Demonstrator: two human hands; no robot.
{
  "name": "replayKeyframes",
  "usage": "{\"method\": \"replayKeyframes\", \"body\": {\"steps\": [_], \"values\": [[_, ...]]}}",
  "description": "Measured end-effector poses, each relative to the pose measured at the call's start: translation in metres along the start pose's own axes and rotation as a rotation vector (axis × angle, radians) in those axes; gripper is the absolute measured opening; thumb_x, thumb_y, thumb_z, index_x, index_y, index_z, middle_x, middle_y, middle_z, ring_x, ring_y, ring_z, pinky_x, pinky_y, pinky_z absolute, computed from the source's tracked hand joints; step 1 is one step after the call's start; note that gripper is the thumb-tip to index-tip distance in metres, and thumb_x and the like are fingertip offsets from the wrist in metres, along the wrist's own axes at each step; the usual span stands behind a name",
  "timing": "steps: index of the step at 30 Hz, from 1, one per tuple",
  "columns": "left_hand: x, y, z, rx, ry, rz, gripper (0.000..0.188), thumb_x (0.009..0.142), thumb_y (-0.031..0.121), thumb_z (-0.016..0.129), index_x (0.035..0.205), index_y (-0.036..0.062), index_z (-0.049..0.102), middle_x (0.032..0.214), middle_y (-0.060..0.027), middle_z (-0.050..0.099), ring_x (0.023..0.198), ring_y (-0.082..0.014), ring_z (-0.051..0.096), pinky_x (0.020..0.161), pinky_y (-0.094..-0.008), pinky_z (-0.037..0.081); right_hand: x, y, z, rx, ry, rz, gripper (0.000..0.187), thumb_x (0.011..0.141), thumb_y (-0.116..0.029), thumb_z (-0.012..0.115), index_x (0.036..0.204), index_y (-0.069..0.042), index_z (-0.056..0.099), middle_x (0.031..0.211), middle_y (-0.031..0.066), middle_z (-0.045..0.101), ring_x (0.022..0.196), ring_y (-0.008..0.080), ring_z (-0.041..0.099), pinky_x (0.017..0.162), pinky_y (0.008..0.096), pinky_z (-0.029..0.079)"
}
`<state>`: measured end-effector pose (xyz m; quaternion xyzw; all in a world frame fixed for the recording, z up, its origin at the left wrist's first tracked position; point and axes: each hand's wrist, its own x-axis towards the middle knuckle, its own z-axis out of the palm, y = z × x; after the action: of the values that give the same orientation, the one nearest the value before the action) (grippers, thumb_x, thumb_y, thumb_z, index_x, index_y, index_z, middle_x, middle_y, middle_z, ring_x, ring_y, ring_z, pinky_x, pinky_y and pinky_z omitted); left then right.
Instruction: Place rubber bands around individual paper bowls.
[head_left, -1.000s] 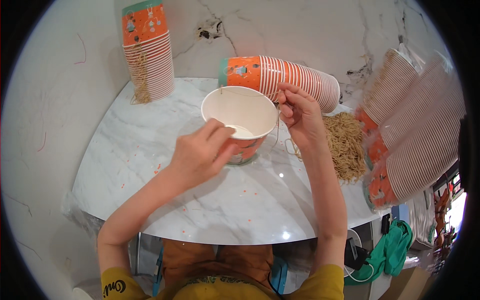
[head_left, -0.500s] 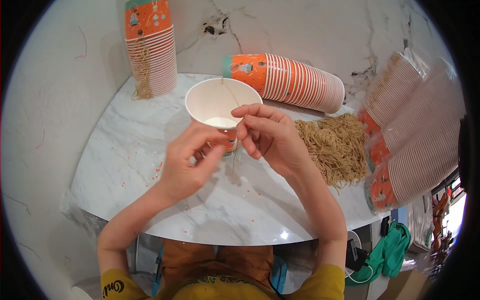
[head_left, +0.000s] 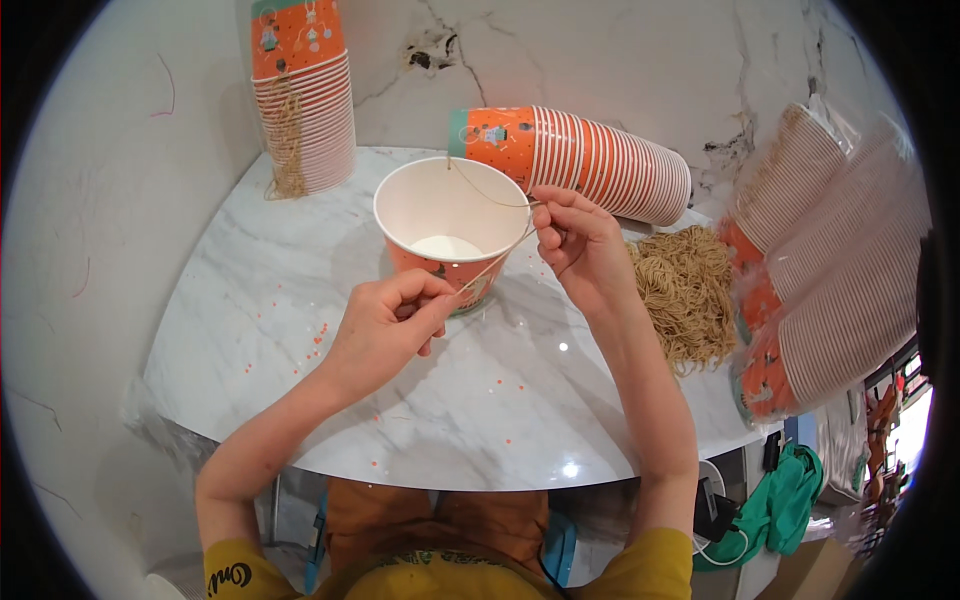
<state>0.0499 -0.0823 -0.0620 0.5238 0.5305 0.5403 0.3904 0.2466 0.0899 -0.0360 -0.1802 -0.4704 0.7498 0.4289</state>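
An orange paper bucket (head_left: 415, 262) with a white inside stands upright on the table, its mouth facing up. From its far rim a thin tan cord (head_left: 487, 268) runs across the opening to my right hand (head_left: 580, 240), then slants down to my left hand (head_left: 392, 328). Thumb and fingers of my right hand pinch the cord beside the bucket's right rim. My left hand, in front of the bucket, pinches the cord near its end, with the fingers curled.
A heap of tan cords (head_left: 690, 295) lies right of my right hand. One stack of paper buckets (head_left: 320, 125) stands at the back left with cords hanging on it; another stack (head_left: 600, 160) lies on its side behind. Bagged stacks (head_left: 840, 300) lean at the right. Orange bits dot the marbled table (head_left: 270, 400).
My right hand has moved right, away from my left hand, drawing the cord taut between them. My left hand now pinches the cord in front of the bucket.
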Motion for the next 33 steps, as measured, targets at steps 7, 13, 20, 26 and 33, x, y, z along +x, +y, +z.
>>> {"method": "replayKeyframes", "body": {"steps": [7,13,20,26,33], "values": [[-0.009,-0.011,-0.006,0.084,0.019,0.046,0.011,0.097,0.009,0.068,0.099,-0.0014,0.07,0.075,0.0003,0.067,0.063,-0.0036,0.057,0.056,-0.0233,0.046,-0.021,0.004,0.007,-0.372,0.15,0.021,0.022,0.097,-0.003,0.057,0.118,0.0,0.063,0.091,0.0085,0.069,0.065,0.0119,0.063,0.055,0.027,0.049],[-0.004,-0.014,-0.003,0.441,0.041,0.393,0.008,0.09,0.003,0.07,0.098,0.0017,0.07,0.081,-0.0079,0.068,0.063,-0.0159,0.063,0.057,-0.03,0.048,-0.064,0.026,0.032,-1.285,0.018,-0.751,0.036,0.088,0.003,0.065,0.124,-0.004,0.061,0.116,0.0145,0.061,0.071,0.0216,0.067,0.056,0.034,0.052],[0.001,-0.007,0.005,0.711,0.062,0.693,0.008,0.085,0.004,0.07,0.093,0.0044,0.068,0.082,-0.0072,0.061,0.066,-0.0283,0.065,0.055,-0.0384,0.05,-0.089,0.052,0.05,-0.917,-0.134,-0.289,0.031,0.094,-0.003,0.064,0.125,-0.001,0.059,0.094,0.0159,0.067,0.073,0.0228,0.069,0.061,0.0344,0.053],[0.003,-0.012,0.006,0.821,0.045,0.739,0.009,0.082,0.003,0.071,0.09,0.0045,0.067,0.085,-0.0067,0.061,0.066,-0.0263,0.065,0.054,-0.0382,0.051,-0.09,0.058,0.041,-1.024,-0.135,-0.275,0.022,0.095,-0.004,0.065,0.116,-0.002,0.062,0.092,0.0155,0.067,0.072,0.0278,0.068,0.065,0.0374,0.052],[0.0,-0.023,0.003,0.828,0.072,0.71,0.015,0.078,0.0,0.073,0.092,0.0045,0.068,0.089,-0.0073,0.062,0.07,-0.0253,0.065,0.056,-0.0373,0.051,-0.082,0.066,0.032,-1.169,-0.179,-0.612,0.014,0.092,-0.003,0.066,0.105,-0.002,0.061,0.085,0.0161,0.066,0.075,0.0364,0.068,0.064,0.0403,0.053]]}}
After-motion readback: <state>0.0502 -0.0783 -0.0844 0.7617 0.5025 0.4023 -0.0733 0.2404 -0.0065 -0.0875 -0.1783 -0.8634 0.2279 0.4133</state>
